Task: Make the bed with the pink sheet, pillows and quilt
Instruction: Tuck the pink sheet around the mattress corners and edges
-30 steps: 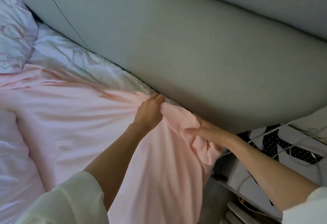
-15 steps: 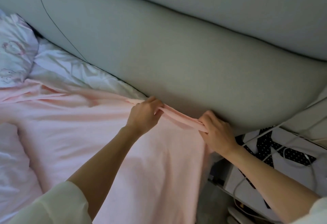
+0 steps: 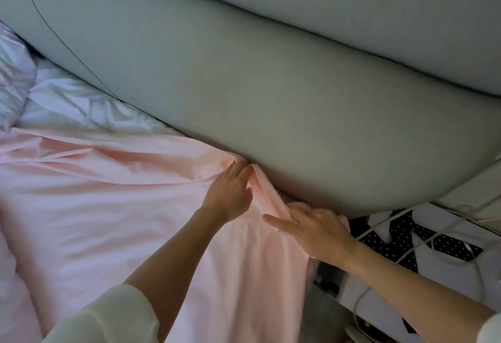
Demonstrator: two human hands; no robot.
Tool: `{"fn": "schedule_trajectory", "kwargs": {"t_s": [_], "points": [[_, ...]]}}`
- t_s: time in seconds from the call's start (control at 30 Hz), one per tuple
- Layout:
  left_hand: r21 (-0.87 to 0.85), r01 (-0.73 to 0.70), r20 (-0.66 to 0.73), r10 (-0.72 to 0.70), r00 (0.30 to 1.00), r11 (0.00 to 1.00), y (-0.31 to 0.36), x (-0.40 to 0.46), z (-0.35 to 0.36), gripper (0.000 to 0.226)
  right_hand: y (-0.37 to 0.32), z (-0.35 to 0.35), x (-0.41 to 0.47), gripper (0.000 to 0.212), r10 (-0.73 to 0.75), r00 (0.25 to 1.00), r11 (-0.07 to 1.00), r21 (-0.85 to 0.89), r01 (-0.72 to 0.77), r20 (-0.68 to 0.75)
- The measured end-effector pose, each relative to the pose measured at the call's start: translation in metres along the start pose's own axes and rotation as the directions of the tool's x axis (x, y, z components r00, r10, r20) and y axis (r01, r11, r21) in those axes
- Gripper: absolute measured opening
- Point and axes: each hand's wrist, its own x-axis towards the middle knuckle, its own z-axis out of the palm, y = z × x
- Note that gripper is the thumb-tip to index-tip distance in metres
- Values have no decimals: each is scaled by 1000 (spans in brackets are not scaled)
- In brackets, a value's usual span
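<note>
Up by the headboard [image 3: 271, 104], both hands press flat-fingered on the pink sheet [image 3: 108, 207].

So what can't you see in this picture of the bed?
Head view only:
- Right hand fingertips: buried in the pink sheet by the headboard, so its grip is unclear.
- Sheet corner: hidden under that hand.
- Pillow: cut off by the left edge.
- Quilt: not in view.
- Items under the white cable: too dim to name.

Two bare forearms end in the left hand [image 3: 230, 193] and right hand [image 3: 317, 227]; loose cream-white fabric sleeves [image 3: 108, 315] are pushed up, at seven and five o'clock.
</note>
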Motion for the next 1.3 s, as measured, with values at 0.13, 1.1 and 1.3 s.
{"fn": "schedule_trajectory", "kwargs": {"t_s": [0.13, 1.1, 1.3], "points": [[64, -10, 90, 5, 996, 998, 0, 0, 27, 49, 3, 11, -1, 40, 351, 822, 935, -204, -289, 448], [325, -45, 244, -38, 969, 945, -29, 35, 96, 59, -29, 99, 11, 59, 520, 730, 775, 115, -622, 443], [343, -2, 269, -96, 958, 940, -33, 38, 104, 52, -12, 119, 15, 59, 551, 658, 637, 250, -729, 513]]}}
